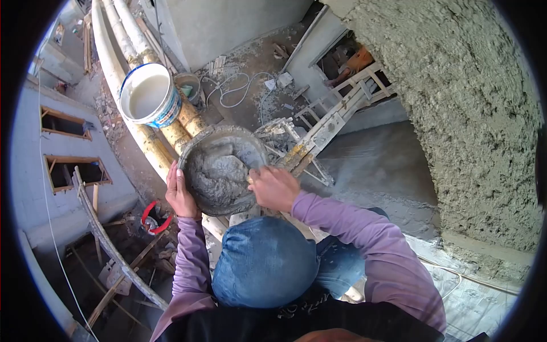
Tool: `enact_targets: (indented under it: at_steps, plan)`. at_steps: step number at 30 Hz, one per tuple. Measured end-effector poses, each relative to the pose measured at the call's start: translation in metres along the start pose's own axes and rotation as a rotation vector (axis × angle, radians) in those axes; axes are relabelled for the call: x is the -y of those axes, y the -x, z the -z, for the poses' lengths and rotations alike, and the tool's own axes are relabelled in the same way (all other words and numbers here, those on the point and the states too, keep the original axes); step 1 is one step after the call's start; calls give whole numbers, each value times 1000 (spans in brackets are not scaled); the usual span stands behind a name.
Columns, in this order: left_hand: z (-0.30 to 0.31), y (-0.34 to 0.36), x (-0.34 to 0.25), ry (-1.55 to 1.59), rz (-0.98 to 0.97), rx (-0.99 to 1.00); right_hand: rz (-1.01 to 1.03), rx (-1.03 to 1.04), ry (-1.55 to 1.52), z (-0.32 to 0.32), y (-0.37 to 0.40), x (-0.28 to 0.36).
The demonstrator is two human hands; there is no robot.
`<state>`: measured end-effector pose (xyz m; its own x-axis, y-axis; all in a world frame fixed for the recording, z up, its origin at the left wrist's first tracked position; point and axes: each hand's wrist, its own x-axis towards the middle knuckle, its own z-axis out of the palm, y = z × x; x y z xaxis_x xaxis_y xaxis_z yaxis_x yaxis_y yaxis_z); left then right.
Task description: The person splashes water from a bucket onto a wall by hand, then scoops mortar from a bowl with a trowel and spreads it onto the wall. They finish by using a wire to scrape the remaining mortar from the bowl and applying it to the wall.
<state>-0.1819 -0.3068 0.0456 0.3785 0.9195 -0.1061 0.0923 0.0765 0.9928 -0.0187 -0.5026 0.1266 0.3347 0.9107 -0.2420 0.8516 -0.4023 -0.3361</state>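
Note:
A round metal pan (200, 149) filled with wet grey mortar (216, 174) rests in front of my knee, on bamboo scaffold poles. My left hand (180, 195) grips the pan's near left rim. My right hand (273, 187) is at the pan's right edge, fingers curled on a small tool whose tip is buried in the mortar; the tool itself is mostly hidden. My bent knee in blue jeans (263, 262) is just below the pan.
A white bucket (149, 94) of pale liquid sits on the bamboo poles (122, 68) behind the pan. A freshly rough-plastered wall (467, 114) rises at right. Wooden ladders (330, 122) lean below; the ground with cables and debris lies far down.

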Motion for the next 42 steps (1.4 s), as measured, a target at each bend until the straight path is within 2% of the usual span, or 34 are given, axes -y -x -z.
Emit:
enact_targets:
  at_steps: [2,4,6,9,10,13,16,19,22,25,29,32,35,38,42]
  plan:
    - [4,-1,3,8,2,-7,-8,56,-24,35,18,4]
    - [4,-5,1,-32,-18,-21,79,-58,-44,61,30,-1]
    - [7,-2,3,-66,-39,-15,44,-101,45,74,22,-10]
    - [2,1,-1,-14,-29,-18,-45,96,-18,53,6,-37]
    - [0,2,-1,19,-31,-21,-16,147,-116,34,4,-35]
    - [-8,9,-12,-8,-35,-15,-125,286,-374,-6,-3,-3]
    - [-4,5,-9,33,-14,-29,-111,180,-554,-8,8,1]
    - [3,2,-6,92,49,-35,-69,-109,-374,6,28,10]
    - [14,-6,9,74,20,4,155,-253,36,8,24,12]
    - [19,-7,13,142,60,15,211,-261,86,34,23,8]
    - [20,-1,12,107,-8,36,46,-173,236,50,-24,-33]
    - [14,-2,8,127,3,51,136,-39,98,12,-58,-37]
    - [18,-5,11,122,13,37,230,-98,76,-9,-42,-15]
    - [24,-7,13,130,39,21,295,-119,93,14,-3,-10]
    - [31,-5,18,118,8,23,174,-150,109,52,26,-21]
